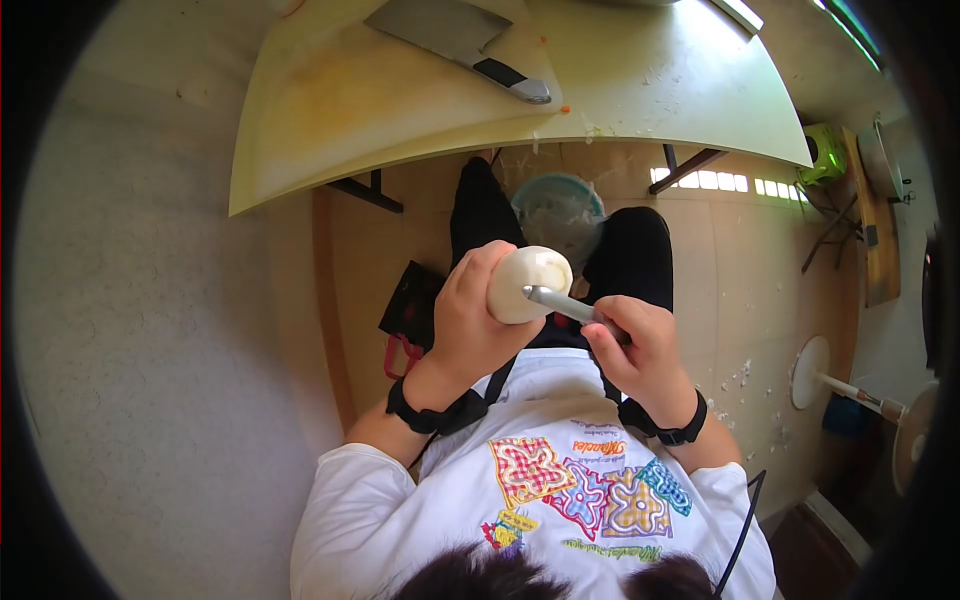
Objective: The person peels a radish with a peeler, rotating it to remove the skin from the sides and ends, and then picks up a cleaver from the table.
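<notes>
A smooth white round vegetable (515, 295) rests in my left hand (466, 315), whose fingers wrap round its left side. My right hand (642, 345) is closed round the dark handle of a silver peeler (562, 303). The peeler's tip touches or lies just over the right part of the vegetable's end. Just beyond, between my knees, a teal-rimmed bin (560, 181) on the floor holds pale peelings.
Ahead stands a pale table (640, 85) with a cleaver (455, 45) and small orange scraps. A black box (412, 300) is on the floor at the left. At the right are white scraps, a fan (812, 372) and a wooden board (872, 220).
</notes>
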Motion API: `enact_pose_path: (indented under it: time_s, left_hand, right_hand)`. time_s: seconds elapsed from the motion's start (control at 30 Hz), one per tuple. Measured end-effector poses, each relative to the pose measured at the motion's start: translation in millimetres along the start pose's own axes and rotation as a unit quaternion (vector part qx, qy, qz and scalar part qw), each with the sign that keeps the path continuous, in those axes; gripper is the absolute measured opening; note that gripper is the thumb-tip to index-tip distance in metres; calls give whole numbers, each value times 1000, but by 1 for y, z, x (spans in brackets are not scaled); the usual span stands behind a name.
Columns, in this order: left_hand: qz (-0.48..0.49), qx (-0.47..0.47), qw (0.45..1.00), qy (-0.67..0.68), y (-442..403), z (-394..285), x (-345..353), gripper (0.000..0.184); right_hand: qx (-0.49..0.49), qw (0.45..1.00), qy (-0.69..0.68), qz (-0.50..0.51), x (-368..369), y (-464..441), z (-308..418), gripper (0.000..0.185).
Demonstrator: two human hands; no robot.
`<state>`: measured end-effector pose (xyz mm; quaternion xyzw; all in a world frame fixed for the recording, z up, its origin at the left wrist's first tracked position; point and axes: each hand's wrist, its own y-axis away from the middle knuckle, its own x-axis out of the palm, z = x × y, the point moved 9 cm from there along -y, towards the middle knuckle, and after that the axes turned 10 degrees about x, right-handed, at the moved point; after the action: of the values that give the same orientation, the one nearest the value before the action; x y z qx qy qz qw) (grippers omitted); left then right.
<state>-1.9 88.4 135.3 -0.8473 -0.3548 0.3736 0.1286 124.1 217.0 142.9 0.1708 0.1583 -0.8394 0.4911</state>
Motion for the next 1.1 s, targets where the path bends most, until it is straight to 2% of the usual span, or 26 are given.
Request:
enact_pose_path:
  time_s: [0.33,0.4,0.9,0.93,0.97,1.0,1.03,1.1]
  left_hand:
    - [9,-3,999,35,6,1,6,70]
    - [-3,39,999,9,4,-4,3,72]
    - [20,27,998,49,9,6,-1,72]
    - [21,26,998,50,8,6,-1,72]
    - [43,113,991,58,7,-9,2,70]
    - [67,199,975,67,9,-25,5,68]
    - [85,254,960,79,4,-52,9,64]
    - [89,221,959,156,-4,-54,21,61]
  right_hand:
    - [-31,999,26,12,1,-2,-4,17]
    - [-16,1000,18,11,2,-3,-8,18]
    - [-21,999,37,29,6,-21,-12,28]
    - [24,999,35,26,6,-24,-18,30]
    - [69,997,33,22,6,-27,-25,32]
    - [89,988,127,20,10,-36,-52,37]
    - [126,984,123,10,10,-39,-77,38]
    - [184,979,90,4,6,-32,-117,40]
